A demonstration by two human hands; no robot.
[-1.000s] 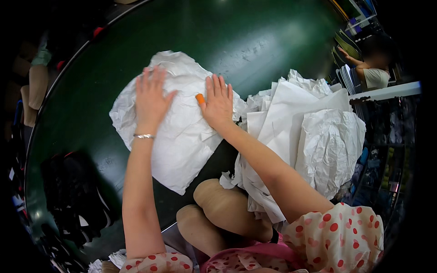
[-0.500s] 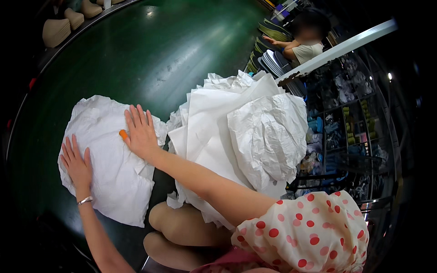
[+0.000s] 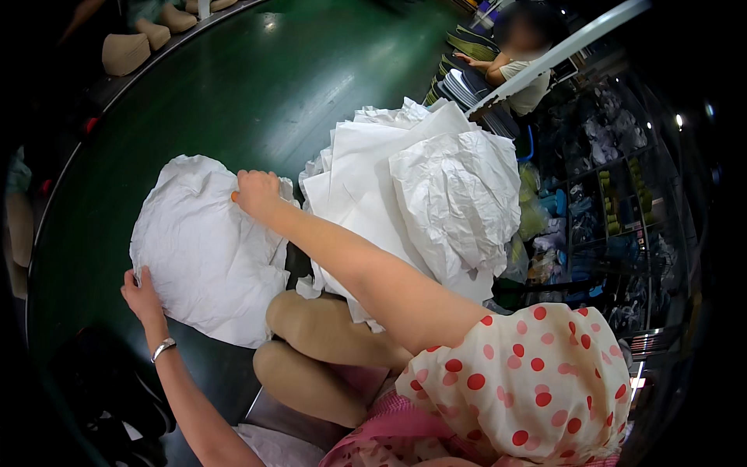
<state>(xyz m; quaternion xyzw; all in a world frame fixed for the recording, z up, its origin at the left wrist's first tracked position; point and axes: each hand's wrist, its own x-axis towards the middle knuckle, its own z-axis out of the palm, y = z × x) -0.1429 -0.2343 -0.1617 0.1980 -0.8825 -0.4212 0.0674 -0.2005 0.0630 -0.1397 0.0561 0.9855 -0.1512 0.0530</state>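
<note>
The right hand [image 3: 257, 193] is curled closed on the far right edge of a crumpled white paper sheet [image 3: 204, 247], with the fingers bunched over the paper's rim. The left hand [image 3: 142, 296] rests at the sheet's near left edge; its fingers are extended and lie against the paper, but whether they pinch the edge cannot be told. A silver bracelet [image 3: 163, 349] sits on the left wrist.

The sheet lies spread on a dark green floor [image 3: 233, 86], wrinkled over its whole surface, between the two hands. Just beside it to the right stands a stack of white paper sheets [image 3: 412, 202]; the top sheets are heavily creased and drape over the stack's near side. The person's bent knees [image 3: 311, 342] lie below the sheet and touch the lower edge of the stack. A polka-dot sleeve [image 3: 529, 381], cream with red spots, covers the right upper arm.

At the far right, another person [image 3: 521, 62] sits near a pile of flat striped items [image 3: 463, 86]. Beige rounded objects [image 3: 128, 50] lie at the far left edge of the floor.
</note>
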